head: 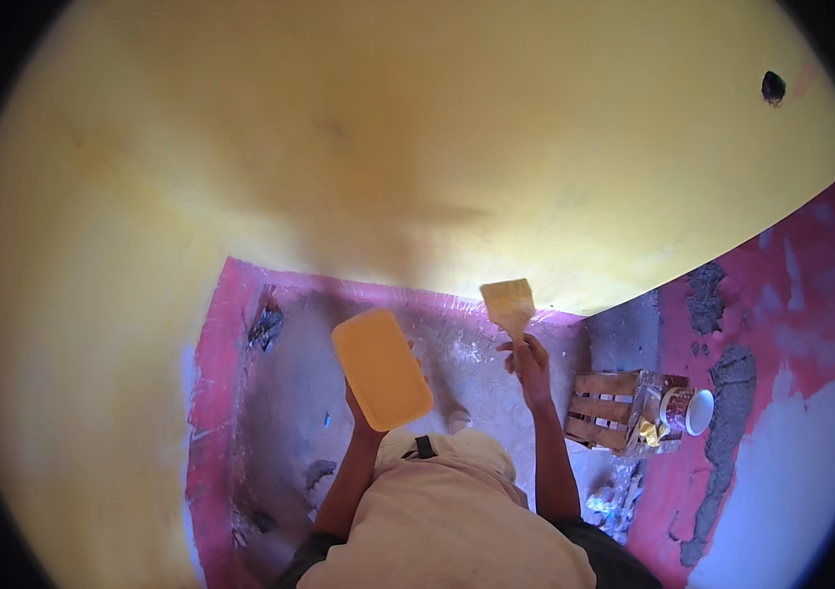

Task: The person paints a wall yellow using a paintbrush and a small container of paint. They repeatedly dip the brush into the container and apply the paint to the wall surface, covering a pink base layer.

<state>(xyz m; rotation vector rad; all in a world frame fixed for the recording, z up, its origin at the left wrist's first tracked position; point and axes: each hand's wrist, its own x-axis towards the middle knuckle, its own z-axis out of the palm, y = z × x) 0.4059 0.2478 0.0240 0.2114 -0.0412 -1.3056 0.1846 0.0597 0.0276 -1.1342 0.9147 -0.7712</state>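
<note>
My left hand supports a shallow rectangular tray from beneath and the side. The tray looks yellow-orange, and I cannot tell whether that is paint inside it or its own colour. In my right hand is a wide flat paintbrush, gripped by its handle with the bristles pointing up and away from me. The bristles look pale yellow. Before me rises a yellow painted wall, with a pink band along its foot. Whether the brush touches the wall cannot be told.
To the right stands a wooden crate with a white-rimmed bucket on it and a crumpled yellow item beside that. The pink right wall has patches of bare grey mortar. Debris lies on the concrete floor.
</note>
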